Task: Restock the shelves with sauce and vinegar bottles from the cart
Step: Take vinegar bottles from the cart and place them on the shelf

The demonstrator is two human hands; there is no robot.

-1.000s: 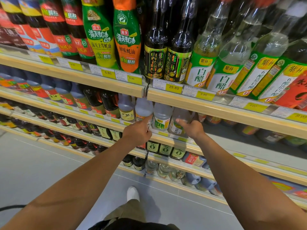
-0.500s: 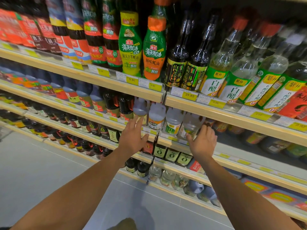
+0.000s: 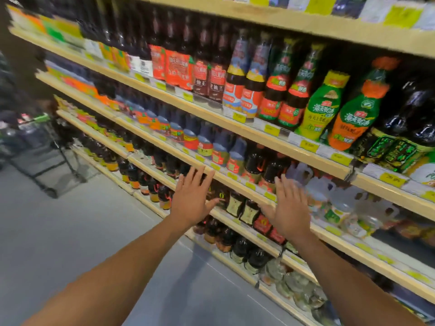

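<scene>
Judging by the empty hands, a placement seems done and a trip to the cart [image 3: 35,147] for more stock is called for; it is seen well apart, past the left end of the shelves [image 3: 235,177]. The left hand [image 3: 191,198] and right hand [image 3: 288,208] are held fully spread, nothing grasped, before a shelf edge. Clear vinegar jugs [image 3: 322,191] are shelved just beside the right hand.

From my station the shelf edges [image 3: 306,25] read as pale wood with a matt face. The dark sauce bottles [image 3: 414,107] are glossy and throw sharp highlights, and the green squeeze bottle [image 3: 322,107] wears a shiny plastic wrap. The clear jugs [image 3: 315,187] look like translucent plastic. The yellow price tags [image 3: 308,145] seem to be paper. The blurred cart [image 3: 47,165] looks like dark metal wire, and the floor [image 3: 58,231] is smooth, matt grey.
</scene>
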